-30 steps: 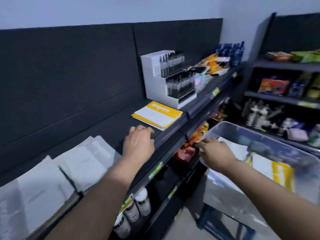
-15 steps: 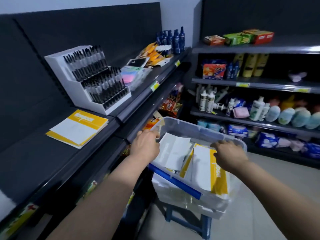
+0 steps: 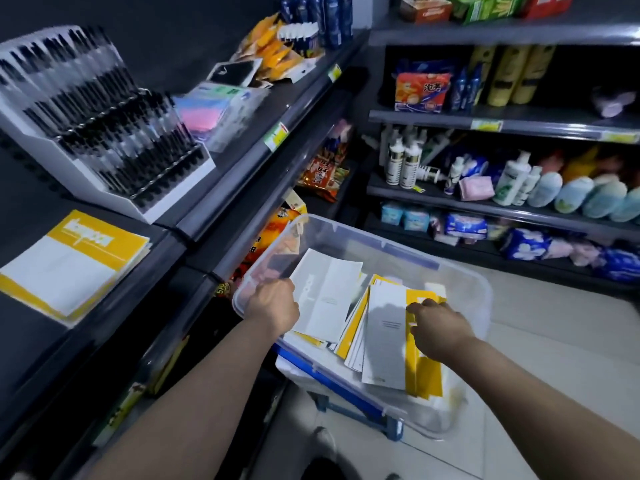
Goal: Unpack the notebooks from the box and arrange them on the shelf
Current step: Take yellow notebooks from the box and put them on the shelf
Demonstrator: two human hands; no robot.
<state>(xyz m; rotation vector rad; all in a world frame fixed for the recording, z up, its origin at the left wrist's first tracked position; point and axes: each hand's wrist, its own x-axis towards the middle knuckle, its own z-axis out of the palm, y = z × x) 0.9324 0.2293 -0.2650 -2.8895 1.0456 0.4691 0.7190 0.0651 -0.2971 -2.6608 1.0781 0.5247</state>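
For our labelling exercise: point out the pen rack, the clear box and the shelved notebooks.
Pen rack (image 3: 104,133): head view, black pen rows.
Clear box (image 3: 415,271): head view, far wall.
Shelved notebooks (image 3: 65,271): head view, top cover's white panel.

Dim, motion-blurred, wide-angle edge distortion

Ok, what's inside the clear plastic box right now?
In the clear plastic box lie loose notebooks: a white notebook the left hand grips, yellow-and-white notebooks under the right hand. Whatever lies beneath them is covered.
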